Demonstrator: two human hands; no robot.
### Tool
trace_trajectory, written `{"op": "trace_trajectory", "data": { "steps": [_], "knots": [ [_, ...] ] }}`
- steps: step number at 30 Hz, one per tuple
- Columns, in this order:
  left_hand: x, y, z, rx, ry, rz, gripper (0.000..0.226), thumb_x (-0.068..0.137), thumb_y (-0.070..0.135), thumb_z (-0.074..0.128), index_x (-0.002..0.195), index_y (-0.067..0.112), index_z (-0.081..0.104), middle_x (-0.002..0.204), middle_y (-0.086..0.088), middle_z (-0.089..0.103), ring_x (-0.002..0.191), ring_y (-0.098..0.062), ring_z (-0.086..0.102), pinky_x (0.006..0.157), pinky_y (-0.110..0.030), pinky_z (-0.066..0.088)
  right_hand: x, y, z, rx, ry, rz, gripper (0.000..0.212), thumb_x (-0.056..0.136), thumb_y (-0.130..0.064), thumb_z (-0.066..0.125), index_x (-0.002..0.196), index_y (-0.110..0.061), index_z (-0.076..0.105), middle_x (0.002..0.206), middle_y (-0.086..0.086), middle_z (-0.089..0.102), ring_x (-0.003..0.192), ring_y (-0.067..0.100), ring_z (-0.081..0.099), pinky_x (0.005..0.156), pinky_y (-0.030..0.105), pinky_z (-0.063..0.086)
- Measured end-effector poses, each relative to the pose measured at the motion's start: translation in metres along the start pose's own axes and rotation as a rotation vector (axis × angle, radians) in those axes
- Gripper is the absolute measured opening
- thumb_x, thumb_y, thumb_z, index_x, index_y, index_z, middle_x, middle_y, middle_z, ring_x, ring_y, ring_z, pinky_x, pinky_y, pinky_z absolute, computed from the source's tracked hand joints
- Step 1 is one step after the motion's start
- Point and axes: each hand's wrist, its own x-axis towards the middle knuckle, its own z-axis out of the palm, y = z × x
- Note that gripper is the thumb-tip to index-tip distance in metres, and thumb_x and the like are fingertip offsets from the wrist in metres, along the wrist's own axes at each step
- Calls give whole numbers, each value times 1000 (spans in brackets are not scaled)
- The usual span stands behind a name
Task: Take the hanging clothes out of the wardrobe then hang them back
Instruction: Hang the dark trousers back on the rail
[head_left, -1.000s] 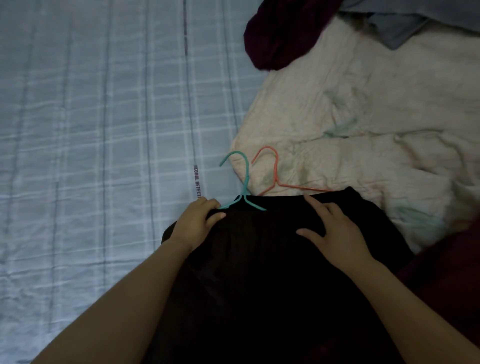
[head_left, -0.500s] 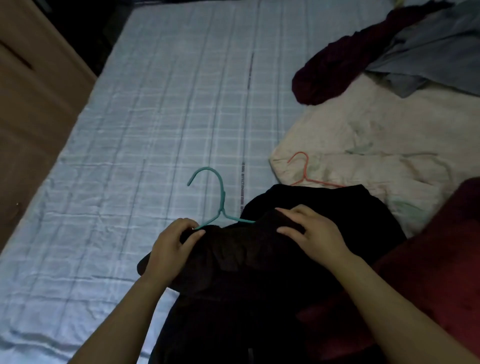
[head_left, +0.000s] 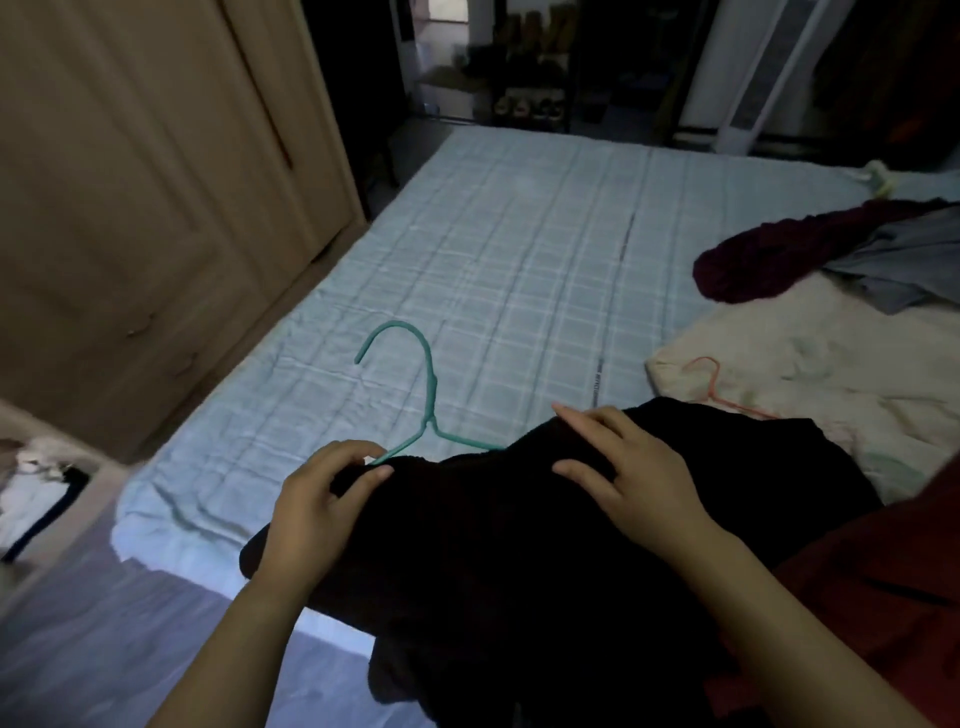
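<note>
A black garment lies over the near edge of the bed, with a teal hanger inside its neck and the hook sticking out onto the sheet. My left hand grips the garment's left shoulder over the hanger arm. My right hand rests on the right shoulder, fingers spread and slightly bent over the cloth. An orange hanger lies partly under the black garment, on a cream garment.
The bed has a pale blue checked sheet. A maroon garment and a grey one lie at the right. A red garment lies at the near right. Closed wooden wardrobe doors stand at the left.
The black garment with the teal hanger has been drawn left and toward me, away from the orange hanger. The view has lifted, showing the wardrobe and the room beyond.
</note>
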Motion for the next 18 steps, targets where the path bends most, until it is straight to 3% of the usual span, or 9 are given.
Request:
{"op": "trace_trajectory", "data": {
  "steps": [3, 6, 10, 14, 18],
  "knots": [
    [-36, -17, -69, 38, 127, -25, 27, 81, 14, 70, 78, 40, 60, 94, 23, 63, 90, 5, 58, 78, -5, 38, 9, -73, 26, 44, -2, -113, 52, 85, -61, 43, 131, -37, 51, 105, -13, 60, 88, 6, 58, 75, 29, 48],
    [-78, -36, -144, 96, 254, -29, 18, 81, 24, 68, 82, 40, 60, 95, 21, 63, 90, 3, 58, 81, -7, 39, 16, -153, 59, 115, 18, -190, 43, 84, -61, 48, 120, -40, 60, 95, -18, 62, 83, 1, 58, 72, 22, 48],
    [-142, -72, -237, 128, 422, -77, 11, 78, 27, 69, 80, 36, 63, 92, 16, 66, 88, -3, 61, 81, -19, 45, 20, -253, 107, 225, -68, -275, 38, 78, -64, 50, 109, -48, 63, 93, -22, 66, 75, 2, 62, 69, 21, 50],
    [-200, -103, -308, 204, 558, -153, 24, 77, 11, 76, 77, 32, 62, 91, 21, 65, 85, 2, 61, 79, -16, 45, 24, -336, 148, 227, -168, -473, 45, 75, -65, 49, 116, -49, 58, 101, -20, 68, 66, -9, 56, 66, 15, 45],
    [-232, -124, -378, 270, 727, -221, 26, 77, 18, 76, 74, 39, 61, 88, 25, 64, 83, 6, 58, 78, -14, 43, 44, -418, 186, 218, -204, -714, 51, 83, -65, 45, 132, -52, 40, 92, -10, 67, 78, 6, 61, 64, 32, 53]
  ]
}}
